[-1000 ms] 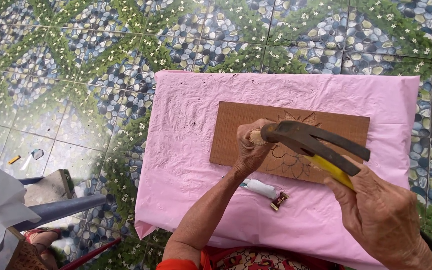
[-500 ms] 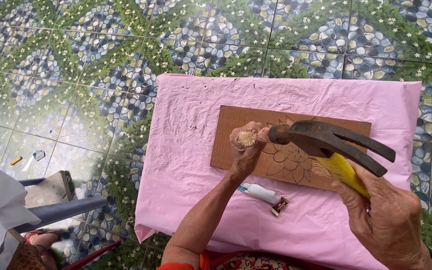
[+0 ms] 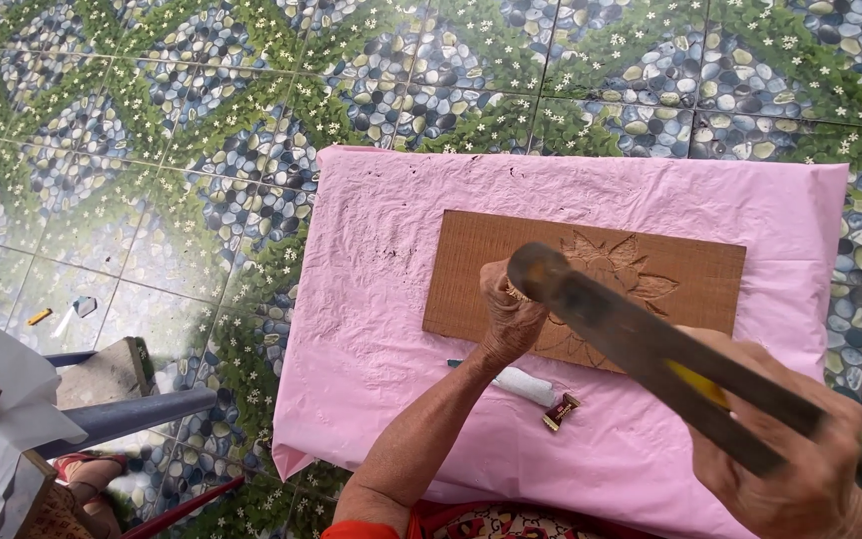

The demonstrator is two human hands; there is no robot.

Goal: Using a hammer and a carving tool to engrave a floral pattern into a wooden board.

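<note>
- Left hand (image 3: 511, 317): fist closed round a chisel (image 3: 517, 291), of which only the wooden butt end shows above the fingers. The hand rests on the board (image 3: 690, 274).
- Right hand (image 3: 800, 454): closed round the handle of a hammer (image 3: 631, 334). The hammer head sits just above and right of the left hand, close over the chisel butt; whether they touch cannot be told.
- Board: brown wood, flat on the worktop, under the left hand. A carved flower (image 3: 616, 269) lies just right of that hand.
- Worktop: covered by a pink sheet (image 3: 381, 299), crinkled.
- White tube (image 3: 526, 384): lies on the sheet just below the left wrist, next to a small brown wrapper (image 3: 561, 410).
- Floor (image 3: 152, 120): tiles printed with pebbles and greenery, beyond and left of both hands.
- No container is in view.
</note>
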